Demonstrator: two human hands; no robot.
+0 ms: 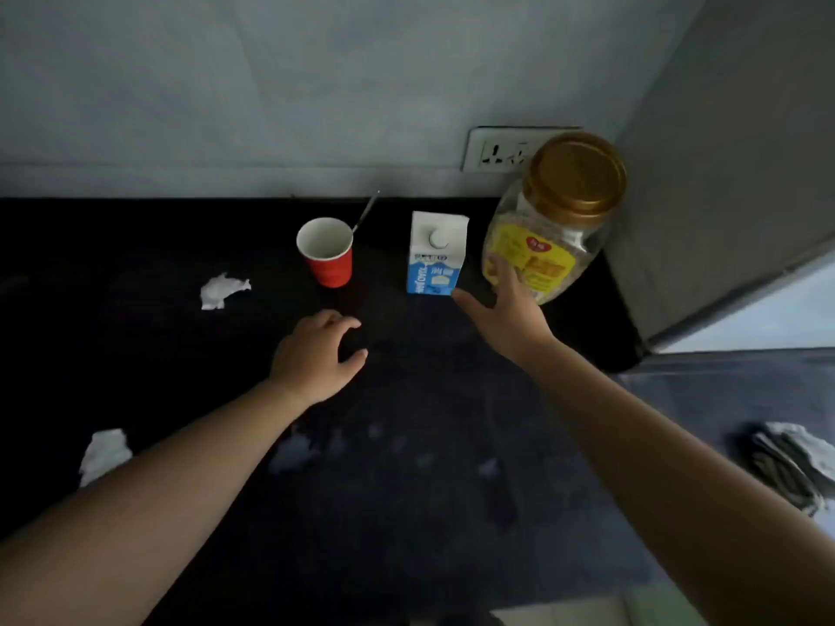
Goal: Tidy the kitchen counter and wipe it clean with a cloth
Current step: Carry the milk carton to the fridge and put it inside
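Two crumpled tissues litter the dark table on the left. Left hand hovers loosely curled, empty. Red cup holds a spoon; a careless sweep could tip it. Milk carton stands capped. Right hand, spread wide, touches the gold-lidded jar; it looks tilted and might topple.

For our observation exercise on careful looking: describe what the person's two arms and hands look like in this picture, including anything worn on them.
Both forearms are bare up to the picture's edge, with no sleeves showing. The left hand and the right hand wear no gloves. No watch, bracelet or ring can be made out, though the dim light blurs fine detail. No markings show on either arm.
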